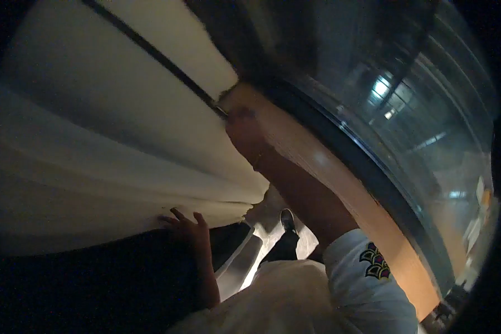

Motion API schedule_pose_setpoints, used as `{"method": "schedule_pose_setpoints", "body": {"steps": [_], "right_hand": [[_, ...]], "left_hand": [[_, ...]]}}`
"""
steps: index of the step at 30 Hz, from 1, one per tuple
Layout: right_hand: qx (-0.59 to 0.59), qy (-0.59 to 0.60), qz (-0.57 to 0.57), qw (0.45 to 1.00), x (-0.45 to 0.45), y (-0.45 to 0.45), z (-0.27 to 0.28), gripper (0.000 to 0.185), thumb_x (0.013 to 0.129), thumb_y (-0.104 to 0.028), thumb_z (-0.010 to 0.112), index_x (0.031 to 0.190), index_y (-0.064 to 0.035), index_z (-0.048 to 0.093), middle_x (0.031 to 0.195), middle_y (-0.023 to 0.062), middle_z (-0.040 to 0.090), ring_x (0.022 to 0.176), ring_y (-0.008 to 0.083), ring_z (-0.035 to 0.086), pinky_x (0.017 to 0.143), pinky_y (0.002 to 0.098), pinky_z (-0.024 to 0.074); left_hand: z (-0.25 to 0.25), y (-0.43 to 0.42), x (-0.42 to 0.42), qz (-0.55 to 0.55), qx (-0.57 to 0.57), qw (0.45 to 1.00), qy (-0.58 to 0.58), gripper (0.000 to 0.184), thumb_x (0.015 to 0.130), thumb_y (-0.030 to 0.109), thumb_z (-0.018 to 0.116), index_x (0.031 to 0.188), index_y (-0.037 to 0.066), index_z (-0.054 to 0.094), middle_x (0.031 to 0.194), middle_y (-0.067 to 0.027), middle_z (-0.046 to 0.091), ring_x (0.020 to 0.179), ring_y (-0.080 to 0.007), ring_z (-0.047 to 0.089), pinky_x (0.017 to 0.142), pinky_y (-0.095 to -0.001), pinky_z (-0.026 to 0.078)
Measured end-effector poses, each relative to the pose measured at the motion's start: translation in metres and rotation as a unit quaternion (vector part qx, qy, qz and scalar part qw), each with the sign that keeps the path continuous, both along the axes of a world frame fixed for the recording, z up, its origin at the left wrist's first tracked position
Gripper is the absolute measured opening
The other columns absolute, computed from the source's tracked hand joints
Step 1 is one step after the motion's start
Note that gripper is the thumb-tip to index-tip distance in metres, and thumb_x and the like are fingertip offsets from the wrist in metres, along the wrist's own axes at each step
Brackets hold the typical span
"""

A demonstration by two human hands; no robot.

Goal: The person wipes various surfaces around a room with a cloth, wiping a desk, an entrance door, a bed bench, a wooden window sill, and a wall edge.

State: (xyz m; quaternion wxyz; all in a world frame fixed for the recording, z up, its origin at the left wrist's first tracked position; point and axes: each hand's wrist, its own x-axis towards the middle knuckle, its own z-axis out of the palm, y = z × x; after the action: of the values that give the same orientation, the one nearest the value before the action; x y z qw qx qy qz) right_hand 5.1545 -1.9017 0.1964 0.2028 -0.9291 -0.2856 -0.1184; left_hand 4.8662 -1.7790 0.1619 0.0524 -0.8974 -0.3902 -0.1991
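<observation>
A wide sheet of pale cloth (111,145) with soft folds fills the left side of the head view. Near its lower edge, my left hand (190,225) rests against it with fingers apart. My right arm reaches forward, and my right hand (242,117) is closed at the lower end of a thin dark rod (156,58) that slants across the cloth. Dim light and blur hide the right fingers in part, but they appear wrapped round the rod's end.
Along my right runs a tan ledge (395,239) with a dark rail (339,131). Beyond it is a glossy, see-through panel (417,111) with bright reflections. Below, my shoe (288,221) stands on a lit floor (270,239). Deep shadow covers the lower left.
</observation>
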Motion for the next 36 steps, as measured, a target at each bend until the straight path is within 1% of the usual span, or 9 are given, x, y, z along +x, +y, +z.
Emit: {"method": "schedule_pose_setpoints", "body": {"steps": [3, 5, 9, 12, 14, 23, 30, 33, 36], "right_hand": [[-0.057, -0.039, 0.008, 0.998, -0.029, -0.047, -0.012, 0.018, 0.073, -0.008, 0.053, 0.085, 0.0022, 0.061, 0.098, 0.0181, 0.054, 0.099, 0.0328, 0.052, 0.079, 0.0395, 0.0485], [0.048, -0.036, 0.026, 0.998, -0.054, -0.083, -0.001, 0.021, 0.075, -0.007, 0.057, 0.09, 0.0069, 0.061, 0.112, 0.0225, 0.052, 0.105, 0.034, 0.05, 0.072, 0.0389, 0.051], [0.04, -0.038, -0.019, 0.998, -0.113, -0.132, 0.022, 0.023, 0.074, -0.006, 0.057, 0.093, 0.0064, 0.06, 0.111, 0.02, 0.054, 0.104, 0.0339, 0.051, 0.078, 0.0394, 0.0502], [0.176, 0.044, -0.047, 0.982, -0.155, -0.166, 0.041, 0.027, 0.073, -0.006, 0.057, 0.098, 0.0021, 0.06, 0.112, 0.016, 0.054, 0.105, 0.0323, 0.051, 0.083, 0.0381, 0.0484], [0.15, -0.002, -0.11, 0.983, -0.18, -0.189, 0.039, 0.015, 0.074, -0.011, 0.058, 0.088, -0.0062, 0.063, 0.106, 0.0098, 0.057, 0.098, 0.0286, 0.057, 0.083, 0.0365, 0.049], [0.132, -0.069, -0.335, 0.93, -0.312, -0.324, 0.094, 0.026, 0.072, -0.003, 0.063, 0.098, -0.0062, 0.064, 0.109, 0.0117, 0.058, 0.107, 0.0293, 0.054, 0.086, 0.037, 0.0477], [0.122, -0.109, -0.541, 0.825, -0.423, -0.438, 0.107, 0.024, 0.076, -0.006, 0.061, 0.1, -0.0058, 0.064, 0.109, 0.014, 0.058, 0.104, 0.0302, 0.055, 0.085, 0.0363, 0.0471], [0.113, -0.113, -0.603, 0.782, -0.455, -0.485, 0.116, 0.022, 0.079, -0.004, 0.06, 0.1, -0.0013, 0.065, 0.112, 0.0164, 0.058, 0.101, 0.0281, 0.059, 0.082, 0.0337, 0.0501], [0.065, -0.131, -0.639, 0.755, -0.47, -0.533, 0.108, 0.023, 0.077, -0.005, 0.061, 0.099, -0.0006, 0.065, 0.106, 0.0152, 0.061, 0.1, 0.0278, 0.059, 0.082, 0.0325, 0.0493]], "left_hand": [[-0.003, -0.004, 0.015, -0.024, -0.023, 0.999, 0.019, 0.075, 0.08, 0.028, 0.054, 0.141, 0.005, 0.016, 0.143, -0.032, -0.001, 0.13, -0.0511, 0.01, 0.102, -0.0598, 0.011], [0.007, -0.007, 0.027, -0.034, -0.019, 0.998, 0.051, 0.077, 0.08, 0.027, 0.055, 0.142, 0.006, 0.013, 0.142, -0.0324, -0.003, 0.13, -0.0509, 0.008, 0.103, -0.0601, 0.01], [0.005, 0.021, 0.03, -0.12, -0.004, 0.993, 0.016, 0.08, 0.079, 0.025, 0.055, 0.142, 0.008, 0.009, 0.142, -0.0334, -0.005, 0.13, -0.0518, 0.007, 0.102, -0.061, 0.007], [0.028, 0.018, 0.032, -0.122, 0.008, 0.991, 0.06, 0.08, 0.079, 0.024, 0.055, 0.143, 0.009, 0.008, 0.143, -0.0319, -0.003, 0.129, -0.0519, 0.008, 0.103, -0.0588, 0.012], [0.031, 0.008, 0.027, -0.109, -0.008, 0.991, 0.082, 0.08, 0.08, 0.022, 0.055, 0.143, 0.012, 0.006, 0.143, -0.0301, -0.001, 0.13, -0.0511, 0.009, 0.104, -0.0571, 0.017], [0.011, -0.059, 0.008, -0.225, -0.044, 0.964, 0.133, 0.077, 0.077, 0.031, 0.054, 0.14, 0.005, 0.018, 0.141, -0.0336, 0.005, 0.127, -0.0509, 0.02, 0.1, -0.0624, 0.015], [-0.004, -0.135, -0.015, -0.378, 0.022, 0.9, 0.215, 0.072, 0.073, 0.027, 0.056, 0.136, 0.004, 0.03, 0.137, -0.0298, 0.026, 0.122, -0.0485, 0.029, 0.098, -0.0581, 0.023], [-0.027, -0.148, -0.02, -0.563, -0.009, 0.807, 0.181, 0.054, 0.071, 0.019, 0.057, 0.121, 0.0, 0.047, 0.128, -0.0282, 0.04, 0.114, -0.0412, 0.041, 0.097, -0.0464, 0.033], [-0.057, -0.177, -0.039, -0.584, -0.104, 0.749, 0.294, 0.048, 0.072, 0.018, 0.056, 0.116, -0.001, 0.051, 0.122, -0.0249, 0.047, 0.11, -0.0373, 0.047, 0.093, -0.0438, 0.039]]}}
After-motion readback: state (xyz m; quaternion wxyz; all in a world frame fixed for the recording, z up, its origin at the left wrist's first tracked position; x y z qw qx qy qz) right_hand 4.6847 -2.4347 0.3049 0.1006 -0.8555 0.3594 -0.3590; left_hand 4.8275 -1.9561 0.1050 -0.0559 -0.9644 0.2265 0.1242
